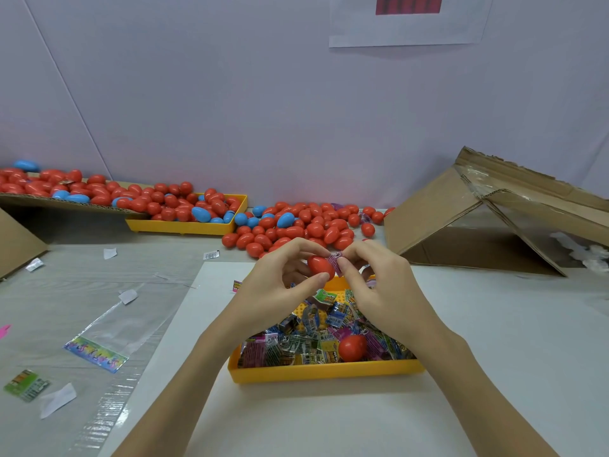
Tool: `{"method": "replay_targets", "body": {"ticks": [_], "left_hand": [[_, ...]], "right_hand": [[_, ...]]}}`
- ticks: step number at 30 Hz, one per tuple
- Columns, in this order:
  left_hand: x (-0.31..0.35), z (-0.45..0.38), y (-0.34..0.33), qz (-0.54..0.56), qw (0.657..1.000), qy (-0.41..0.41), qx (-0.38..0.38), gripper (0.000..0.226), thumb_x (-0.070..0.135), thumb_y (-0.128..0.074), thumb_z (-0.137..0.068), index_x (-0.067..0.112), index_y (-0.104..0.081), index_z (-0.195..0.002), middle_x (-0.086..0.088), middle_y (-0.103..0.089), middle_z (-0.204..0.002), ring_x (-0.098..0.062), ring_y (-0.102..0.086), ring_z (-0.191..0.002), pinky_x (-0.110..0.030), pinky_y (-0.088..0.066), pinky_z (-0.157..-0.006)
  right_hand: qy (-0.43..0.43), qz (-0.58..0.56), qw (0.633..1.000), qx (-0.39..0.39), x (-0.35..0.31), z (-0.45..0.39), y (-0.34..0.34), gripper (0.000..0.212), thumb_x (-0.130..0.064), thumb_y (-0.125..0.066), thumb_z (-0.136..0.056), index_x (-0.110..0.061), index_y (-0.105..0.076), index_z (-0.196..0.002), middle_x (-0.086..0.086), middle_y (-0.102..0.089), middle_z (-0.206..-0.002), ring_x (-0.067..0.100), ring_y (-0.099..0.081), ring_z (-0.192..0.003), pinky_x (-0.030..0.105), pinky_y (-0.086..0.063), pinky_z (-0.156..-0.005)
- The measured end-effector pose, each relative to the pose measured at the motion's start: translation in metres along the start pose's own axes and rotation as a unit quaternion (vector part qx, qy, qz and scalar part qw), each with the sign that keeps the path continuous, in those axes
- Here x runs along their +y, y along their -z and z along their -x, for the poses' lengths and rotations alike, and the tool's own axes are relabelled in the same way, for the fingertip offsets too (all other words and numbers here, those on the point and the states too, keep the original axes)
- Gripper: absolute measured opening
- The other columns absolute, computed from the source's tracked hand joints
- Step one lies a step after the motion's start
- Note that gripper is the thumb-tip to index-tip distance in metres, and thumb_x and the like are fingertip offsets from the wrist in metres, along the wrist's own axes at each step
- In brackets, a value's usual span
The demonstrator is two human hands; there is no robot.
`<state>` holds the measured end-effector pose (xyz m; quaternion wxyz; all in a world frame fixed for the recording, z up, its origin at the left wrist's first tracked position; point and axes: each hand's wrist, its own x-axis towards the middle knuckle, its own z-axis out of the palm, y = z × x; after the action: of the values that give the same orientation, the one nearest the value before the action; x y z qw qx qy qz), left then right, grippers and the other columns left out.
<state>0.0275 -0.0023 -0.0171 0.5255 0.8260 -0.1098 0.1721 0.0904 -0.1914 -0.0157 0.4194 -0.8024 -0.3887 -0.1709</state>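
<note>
1. white sheet (329,417) on the grey table (66,275) carries the work; above the sheet's far edge the left hand (280,278) grips a red egg (320,267), thumb below and curled fingers above.
2. the right hand (379,282) pinches a small pink packet (336,258) between thumb and forefinger, and the packet touches the egg's right side.
3. this looks like tucking the packet into the egg. whether the egg is a half shell or whole is hidden by the fingers.
4. to do it well, keep the left hand steady and let only the right fingertips work. press the packet fully inside, so no corner is caught at the seam when the egg closes.
5. just under the hands, at the middle of the sheet, a yellow tray (323,371) holds loose packets (296,344). a red piece (352,347) near its front right corner is probably the next part to pick up.
6. red and blue eggs (296,225) are heaped along the table's far edge, some in a second tray (184,227) toward the far left. a cardboard box (445,209) stands at the far right corner, well clear of both arms.
</note>
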Motion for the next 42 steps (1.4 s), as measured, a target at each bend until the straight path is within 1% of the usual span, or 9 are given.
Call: {"method": "replay_targets", "body": {"ticks": [5, 12, 16, 22, 24, 29, 32, 36, 42], "left_hand": [[0.001, 0.001, 0.0, 0.012, 1.0, 0.003, 0.008, 0.026, 0.018, -0.074, -0.094, 0.016, -0.065, -0.118, 0.001, -0.073, -0.098, -0.02, -0.076, -0.086, -0.038, -0.064, -0.08], [0.005, 0.001, -0.001, 0.035, 0.997, -0.001, 0.064, 0.025, 0.021, -0.074, -0.091, 0.013, -0.066, -0.114, 0.001, -0.074, -0.1, -0.019, -0.076, -0.087, -0.029, -0.062, -0.08], [0.007, 0.0, -0.003, 0.017, 0.994, -0.02, 0.103, 0.027, 0.027, -0.076, -0.088, 0.015, -0.068, -0.111, 0.008, -0.073, -0.097, -0.014, -0.072, -0.093, -0.022, -0.058, -0.081], [0.008, 0.001, -0.003, 0.007, 0.995, -0.031, 0.094, 0.025, 0.019, -0.077, -0.09, 0.012, -0.068, -0.113, 0.005, -0.072, -0.101, -0.014, -0.072, -0.097, -0.022, -0.058, -0.085], [0.009, 0.002, -0.003, 0.007, 0.996, -0.032, 0.088, 0.024, 0.018, -0.077, -0.091, 0.013, -0.069, -0.113, 0.006, -0.072, -0.101, -0.015, -0.072, -0.097, -0.023, -0.058, -0.085], [0.009, 0.003, -0.005, -0.022, 0.995, -0.042, 0.091, 0.024, 0.016, -0.077, -0.091, 0.011, -0.07, -0.113, 0.003, -0.073, -0.101, -0.015, -0.072, -0.095, -0.028, -0.061, -0.084], [0.008, 0.002, -0.005, -0.019, 0.994, -0.043, 0.101, 0.024, 0.015, -0.077, -0.091, 0.01, -0.069, -0.113, 0.003, -0.074, -0.1, -0.014, -0.073, -0.094, -0.027, -0.061, -0.084], [0.008, 0.001, -0.002, 0.036, 0.994, -0.024, 0.095, 0.025, 0.018, -0.075, -0.091, 0.012, -0.068, -0.114, 0.003, -0.074, -0.1, -0.018, -0.075, -0.095, -0.027, -0.06, -0.085], [0.011, 0.001, 0.0, 0.118, 0.989, -0.01, 0.091, 0.029, 0.027, -0.075, -0.089, 0.017, -0.068, -0.115, 0.002, -0.076, -0.104, -0.018, -0.075, -0.096, -0.022, -0.058, -0.084]], "right_hand": [[-0.01, -0.021, 1.0, -0.001, -0.002, -0.001, 0.0, 0.015, -0.016, -0.063, -0.102, -0.014, -0.066, -0.087, -0.007, -0.062, -0.082, 0.013, -0.059, -0.081, 0.018, -0.047, -0.066], [-0.155, -0.177, 0.971, -0.038, -0.006, -0.002, 0.003, 0.019, -0.024, -0.059, -0.104, -0.015, -0.074, -0.098, -0.004, -0.074, -0.083, 0.006, -0.069, -0.082, 0.018, -0.054, -0.07], [-0.24, -0.286, 0.927, -0.037, -0.007, -0.002, 0.003, 0.016, -0.02, -0.065, -0.101, -0.014, -0.078, -0.109, 0.001, -0.08, -0.093, 0.01, -0.075, -0.087, 0.014, -0.054, -0.065], [-0.337, -0.465, 0.814, -0.085, -0.006, -0.003, 0.01, 0.023, -0.023, -0.077, -0.089, -0.011, -0.082, -0.108, 0.009, -0.079, -0.11, 0.02, -0.075, -0.103, 0.022, -0.059, -0.079], [-0.334, -0.451, 0.823, -0.09, -0.007, -0.004, 0.012, 0.024, -0.026, -0.076, -0.091, -0.011, -0.081, -0.108, 0.009, -0.079, -0.108, 0.02, -0.076, -0.102, 0.022, -0.06, -0.08], [-0.26, -0.287, 0.919, -0.078, -0.009, -0.003, 0.012, 0.015, -0.026, -0.066, -0.101, -0.016, -0.078, -0.1, 0.005, -0.078, -0.092, 0.015, -0.076, -0.088, 0.02, -0.059, -0.069], [-0.277, -0.326, 0.9, -0.083, -0.012, -0.003, 0.016, 0.015, -0.025, -0.068, -0.1, -0.015, -0.079, -0.1, 0.007, -0.079, -0.095, 0.014, -0.077, -0.088, 0.012, -0.051, -0.054], [-0.281, -0.373, 0.881, -0.075, -0.009, -0.004, 0.016, 0.017, -0.028, -0.076, -0.089, -0.015, -0.082, -0.098, 0.006, -0.079, -0.1, 0.019, -0.076, -0.099, 0.025, -0.061, -0.08], [-0.313, -0.475, 0.822, -0.027, -0.013, -0.006, 0.012, 0.027, -0.026, -0.085, -0.074, -0.013, -0.082, -0.099, 0.008, -0.079, -0.103, 0.02, -0.076, -0.099, 0.025, -0.06, -0.078]]}}
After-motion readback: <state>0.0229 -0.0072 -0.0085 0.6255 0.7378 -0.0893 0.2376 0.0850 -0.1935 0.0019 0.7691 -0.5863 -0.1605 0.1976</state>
